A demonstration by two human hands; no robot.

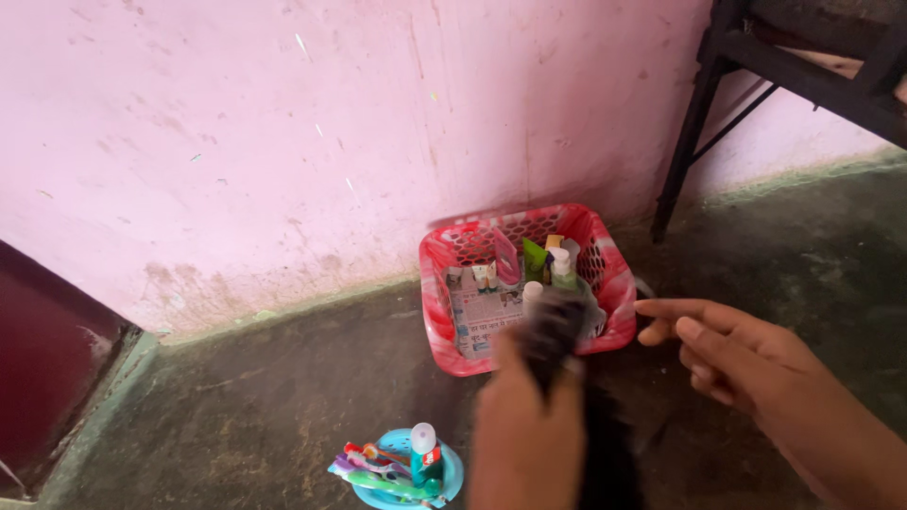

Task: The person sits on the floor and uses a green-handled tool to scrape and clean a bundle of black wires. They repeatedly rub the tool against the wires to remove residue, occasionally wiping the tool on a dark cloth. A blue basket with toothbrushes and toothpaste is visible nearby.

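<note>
My left hand (524,425) is closed around a dark, blurred object (556,331), perhaps a brush or a dark bottle, held just over the near edge of a red plastic basket (619,283). The basket stands on the floor against the pink wall and holds several small bottles and tubes (557,264) on a sheet of newspaper (482,316). My right hand (727,354) hovers to the right of the basket with its fingers apart and holds nothing.
A small blue cup (452,467) with toothbrushes and a tube of paste stands on the dark floor at the bottom. A black metal frame leg (685,142) rises at the right. A dark red door (47,368) is at the left.
</note>
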